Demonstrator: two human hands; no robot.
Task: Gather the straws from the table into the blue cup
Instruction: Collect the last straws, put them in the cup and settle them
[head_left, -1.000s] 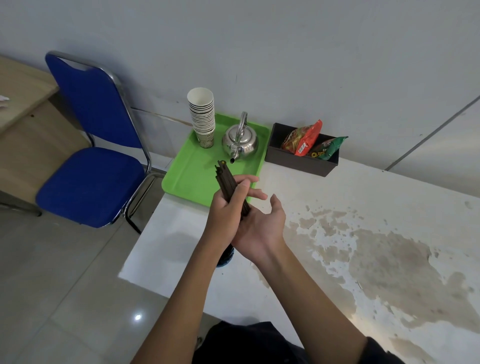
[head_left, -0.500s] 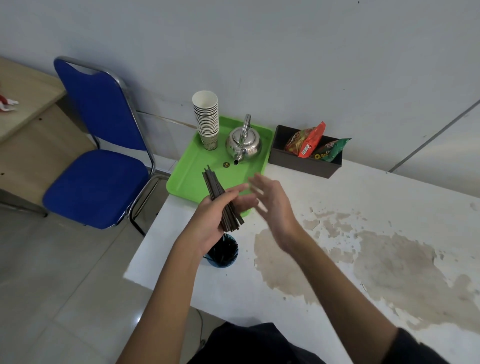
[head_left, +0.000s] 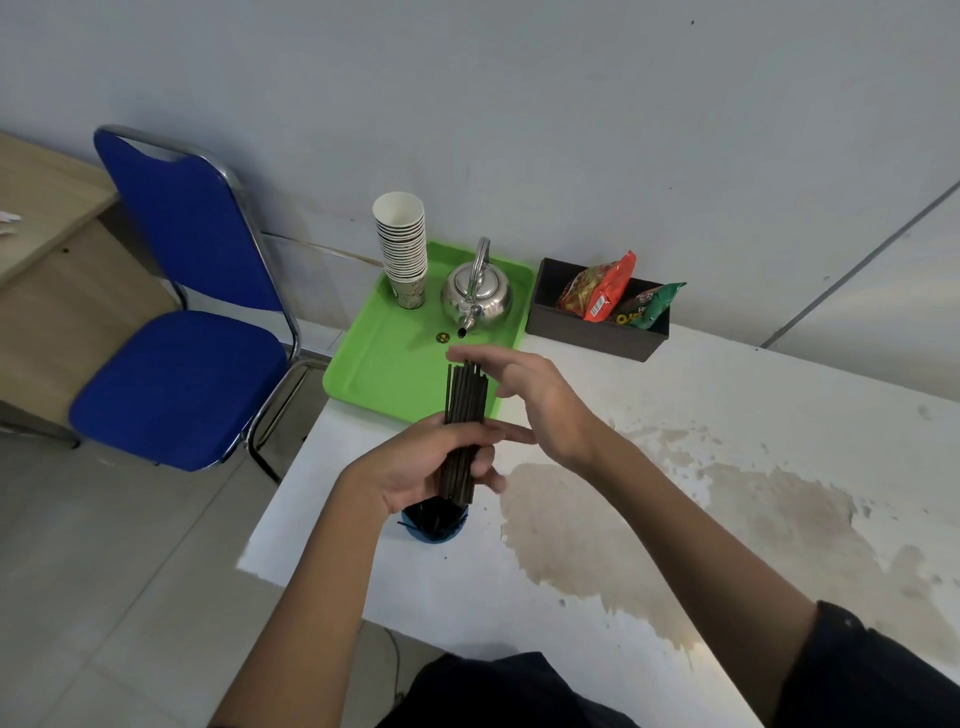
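My left hand (head_left: 431, 457) grips a bundle of several black straws (head_left: 464, 405), held nearly upright. Their lower ends hang just above the blue cup (head_left: 435, 526), which stands on the white table (head_left: 545, 597) near its left edge and is partly hidden by my hand. My right hand (head_left: 540, 400) is flat and open, its fingers resting across the top ends of the straws. Whether the straws' lower ends touch the cup's inside I cannot tell.
A green tray (head_left: 384, 374) behind my hands carries a stack of paper cups (head_left: 401, 244) and a steel kettle (head_left: 477, 293). A dark box (head_left: 592, 332) with snack packets sits to its right. A blue chair (head_left: 176, 332) stands left of the table. Brown stains mark the tabletop.
The bundle has swung from leaning left to nearly upright over the cup. My right hand has moved from beside the straws to their top ends.
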